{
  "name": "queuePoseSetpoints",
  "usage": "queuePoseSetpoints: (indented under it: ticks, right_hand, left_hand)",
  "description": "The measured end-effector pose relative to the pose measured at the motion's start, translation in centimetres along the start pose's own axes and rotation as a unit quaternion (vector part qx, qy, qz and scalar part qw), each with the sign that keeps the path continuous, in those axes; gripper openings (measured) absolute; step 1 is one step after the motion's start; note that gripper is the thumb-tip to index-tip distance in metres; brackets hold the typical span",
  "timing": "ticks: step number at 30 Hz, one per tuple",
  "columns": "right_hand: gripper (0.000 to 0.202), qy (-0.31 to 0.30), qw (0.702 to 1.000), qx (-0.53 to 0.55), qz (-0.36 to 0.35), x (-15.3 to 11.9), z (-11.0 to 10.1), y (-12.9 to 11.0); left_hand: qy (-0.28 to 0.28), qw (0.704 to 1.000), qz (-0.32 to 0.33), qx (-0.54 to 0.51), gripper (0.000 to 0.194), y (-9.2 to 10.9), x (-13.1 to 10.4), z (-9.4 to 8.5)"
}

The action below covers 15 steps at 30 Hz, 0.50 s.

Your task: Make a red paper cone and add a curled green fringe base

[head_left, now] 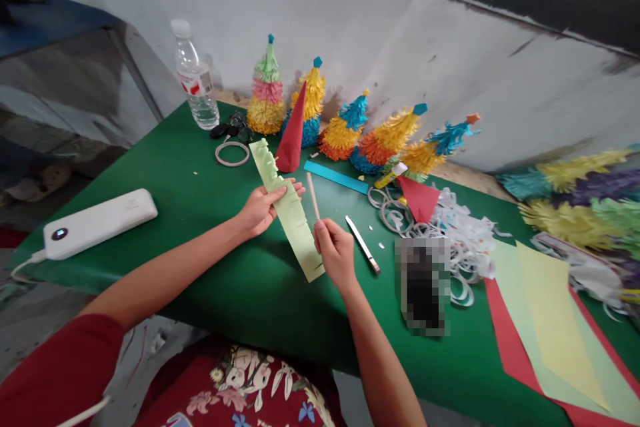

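Observation:
My left hand holds a light green paper strip between thumb and fingers. Cuts run along one edge of the strip, and its upper part is fringed and curled. A thin, pale stick points upward from my right hand, which is closed around its lower end beside the strip's lower part. Behind the strip, a red paper cone stands upright. Flat on the table lie a blue paper strip, behind the hands, and a utility knife, to the right of my right hand.
Fringed paper trees line the back of the green table. A water bottle and tape ring stand back left; a power bank lies left. Paper scraps, a pixelated object and coloured sheets are right.

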State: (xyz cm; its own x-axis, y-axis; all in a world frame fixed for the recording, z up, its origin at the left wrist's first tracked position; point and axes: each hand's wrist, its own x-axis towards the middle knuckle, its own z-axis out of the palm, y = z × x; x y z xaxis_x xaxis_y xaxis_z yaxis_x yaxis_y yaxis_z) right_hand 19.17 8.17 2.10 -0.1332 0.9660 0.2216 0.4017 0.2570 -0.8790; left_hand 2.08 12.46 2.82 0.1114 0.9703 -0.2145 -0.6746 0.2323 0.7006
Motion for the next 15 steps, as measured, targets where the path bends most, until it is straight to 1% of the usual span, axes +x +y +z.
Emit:
queuePoseSetpoints:
  ticks: [2, 4, 9, 13, 15]
  right_hand:
    - [0.039, -0.035, 0.999, -0.017, 0.011, -0.1, 0.2, 0.2]
    - [0.038, -0.045, 0.998, -0.044, 0.014, -0.1, 0.5, 0.4]
    - [0.038, -0.043, 0.996, -0.074, 0.025, 0.0, 1.0, 0.5]
    - [0.04, -0.033, 0.995, -0.093, 0.007, -0.2, 1.2, 0.2]
    - [0.041, -0.028, 0.994, -0.104, -0.004, -0.4, 1.4, 0.0]
  left_hand:
    - [0.001, 1.0, -0.002, 0.001, 0.018, 0.1, -0.1, 0.1]
    - [-0.002, 1.0, -0.004, -0.001, 0.018, 0.1, -0.2, 0.1]
    - [-0.001, 1.0, -0.012, -0.013, 0.015, -0.1, -0.4, 0.2]
    - [0.015, 1.0, -0.011, -0.017, 0.008, -0.1, -0.3, 0.1]
    - [0.027, 1.0, -0.002, -0.011, 0.008, -0.1, -0.2, 0.1]
